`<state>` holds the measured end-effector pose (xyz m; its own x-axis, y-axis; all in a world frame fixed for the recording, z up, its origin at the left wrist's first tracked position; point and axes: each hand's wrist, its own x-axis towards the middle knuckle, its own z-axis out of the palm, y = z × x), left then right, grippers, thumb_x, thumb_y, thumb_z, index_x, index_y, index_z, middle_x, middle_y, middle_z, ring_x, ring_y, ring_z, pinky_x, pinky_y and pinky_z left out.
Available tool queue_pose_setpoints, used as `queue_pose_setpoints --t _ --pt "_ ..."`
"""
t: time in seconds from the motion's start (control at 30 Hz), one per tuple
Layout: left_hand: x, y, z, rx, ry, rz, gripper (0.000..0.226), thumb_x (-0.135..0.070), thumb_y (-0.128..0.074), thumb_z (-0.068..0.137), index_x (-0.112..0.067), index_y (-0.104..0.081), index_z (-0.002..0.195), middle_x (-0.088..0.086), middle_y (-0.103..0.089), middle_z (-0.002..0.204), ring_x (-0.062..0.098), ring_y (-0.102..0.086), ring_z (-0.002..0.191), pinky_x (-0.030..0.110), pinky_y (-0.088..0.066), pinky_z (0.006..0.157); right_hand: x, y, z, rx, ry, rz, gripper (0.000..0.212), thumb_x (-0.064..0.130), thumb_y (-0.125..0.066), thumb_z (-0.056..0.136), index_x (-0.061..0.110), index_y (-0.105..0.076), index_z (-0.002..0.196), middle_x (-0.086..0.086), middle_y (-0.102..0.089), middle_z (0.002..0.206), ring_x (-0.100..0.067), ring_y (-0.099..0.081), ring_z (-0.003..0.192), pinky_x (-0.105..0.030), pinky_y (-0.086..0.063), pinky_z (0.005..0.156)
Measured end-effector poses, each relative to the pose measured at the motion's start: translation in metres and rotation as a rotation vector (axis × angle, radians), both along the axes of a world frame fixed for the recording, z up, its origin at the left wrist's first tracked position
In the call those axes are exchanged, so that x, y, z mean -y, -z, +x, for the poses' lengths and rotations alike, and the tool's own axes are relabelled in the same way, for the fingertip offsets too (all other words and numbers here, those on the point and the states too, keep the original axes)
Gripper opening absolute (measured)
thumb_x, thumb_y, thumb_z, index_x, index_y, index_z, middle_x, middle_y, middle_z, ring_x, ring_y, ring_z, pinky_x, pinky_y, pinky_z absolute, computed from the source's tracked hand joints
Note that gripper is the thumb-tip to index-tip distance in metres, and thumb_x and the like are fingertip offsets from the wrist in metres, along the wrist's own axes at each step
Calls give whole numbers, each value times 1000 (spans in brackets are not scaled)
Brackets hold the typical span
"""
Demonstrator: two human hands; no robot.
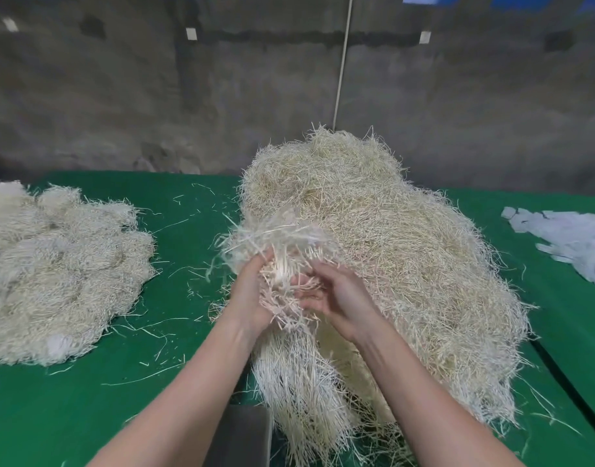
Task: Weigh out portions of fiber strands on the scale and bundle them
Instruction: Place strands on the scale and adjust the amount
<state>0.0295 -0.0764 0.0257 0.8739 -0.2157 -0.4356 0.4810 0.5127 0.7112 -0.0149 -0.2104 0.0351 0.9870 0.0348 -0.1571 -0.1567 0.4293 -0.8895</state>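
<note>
Fiber strands (282, 244) clump held above pile (407, 230); left hand (250, 298) fingers curled round it, right hand (340, 298) fingers pinching.

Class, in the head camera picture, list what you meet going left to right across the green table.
low pile of off-white fiber clumps → raised tuft of pale strands → tall heap of loose straw-coloured fiber → scattered white translucent strips

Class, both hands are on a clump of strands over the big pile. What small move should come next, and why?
Probably lift the clump clear of the big pile: the left hand grips it and the right hand pinches its strands, but its lower strands hang down into the pile, so it cannot be weighed yet.
</note>
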Motion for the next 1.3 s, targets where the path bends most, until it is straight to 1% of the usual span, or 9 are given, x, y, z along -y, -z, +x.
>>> queue_pose_setpoints --t 0.2,0.33,0.57,0.73,0.93,1.03,1.1,1.2,1.3 --pt "15 -6 0 -37 -36 92 64 -9 -72 64 -8 -51 124 23 -50 131 32 -65 97 37 -56 56 -6 -1 0 -18 -88 -180 49 32 -68 67 2 -60 105 -4 -67 68 -15 -58 56 -22 -48 52" --pt "-3 -2 23 -15 -421 277 104 7 -67 71 -21 -5 150 14 -23 151 34 -32 134 56 -25 110 27 -5 4 14 -4 -193 15 21 -61 85 6 -59 89 -1 -62 62 -9 -51 49 -18 -41 43" --pt "-2 6 41 4 -566 418 53 -11 -49 96 -6 -24 143 20 -38 142 35 -46 123 42 -41 102 39 -8 5 10 -27 -220 22 14 -51 92 12 -49 70 1 -53 56 -11 -42 47 -21 -35 45" --pt "2 -6 36 -93 -737 -22 32 -11 -54 88 -5 -37 115 14 -45 124 29 -46 107 45 -33 106 44 -3 -3 45 -30 -211 22 9 -53 89 10 -50 67 -3 -53 59 -12 -44 45 -20 -38 41" --pt "28 7 27 12 -59 295 93 -28 -80 63 -11 -34 142 16 -40 142 37 -41 129 55 -33 106 33 -5 8 133 19 -170 15 22 -52 90 10 -58 96 -7 -68 88 -16 -64 72 -30 -53 63" --pt "28 1 18 78 202 91 58 -31 -75 70 -3 -59 119 17 -66 109 31 -65 96 45 -53 80 22 -1 14 90 46 -95 32 31 -64 78 6 -60 99 -10 -69 89 -24 -55 73 -31 -40 66" --pt "25 3 15 94 259 58 43 -27 -75 72 -2 -68 105 16 -68 99 27 -65 82 37 -51 69 19 2 15 62 8 -93 32 30 -74 69 4 -67 87 -13 -70 88 -32 -50 74 -33 -38 67" --pt "20 5 18 61 112 49 88 -1 -74 59 -1 -36 139 24 -55 122 35 -64 95 46 -57 62 29 1 16 -47 43 -264 34 16 -77 65 -4 -65 90 -22 -68 97 -42 -62 93 -51 -49 91" --pt "1 12 31 57 -121 113 97 -4 -69 53 -3 -30 142 21 -44 138 36 -56 111 49 -56 77 52 -3 20 -46 164 -275 17 -2 -62 81 -1 -57 97 -14 -68 70 -14 -57 49 -23 -49 46"
